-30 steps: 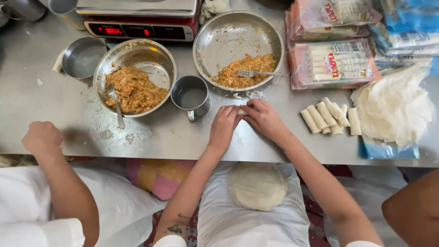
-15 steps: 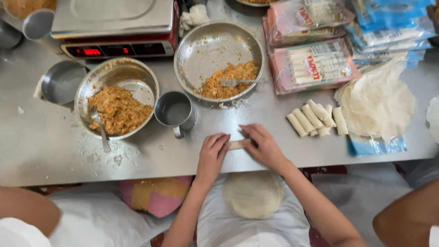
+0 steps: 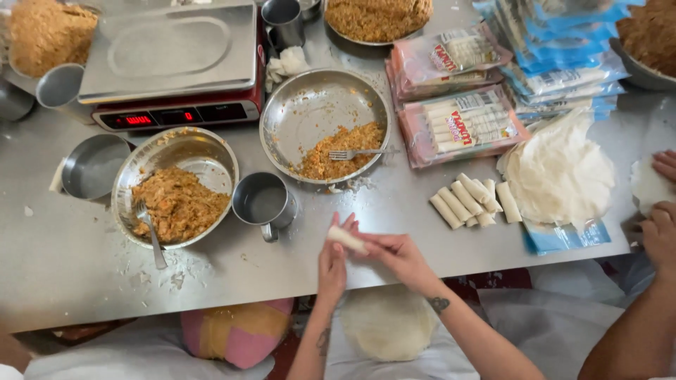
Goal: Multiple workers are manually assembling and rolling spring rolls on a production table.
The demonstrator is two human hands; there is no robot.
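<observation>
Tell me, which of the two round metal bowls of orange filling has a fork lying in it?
The round metal bowl just right of the red scale. A fork lies on its filling; the other bowl, further left, holds a spoon.

roll [image 3: 346, 239] partly hidden by fingers, top bowl [image 3: 378, 17] cut off, co-worker's hand [image 3: 660, 236] cropped

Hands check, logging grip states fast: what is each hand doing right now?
Left hand: closed on one end of the rolled wrapper.
Right hand: closed on the same roll, fingers pinching its other end.

Left hand [image 3: 331, 262] and right hand [image 3: 398, 255] apparently pinch a pale roll [image 3: 346, 239].
</observation>
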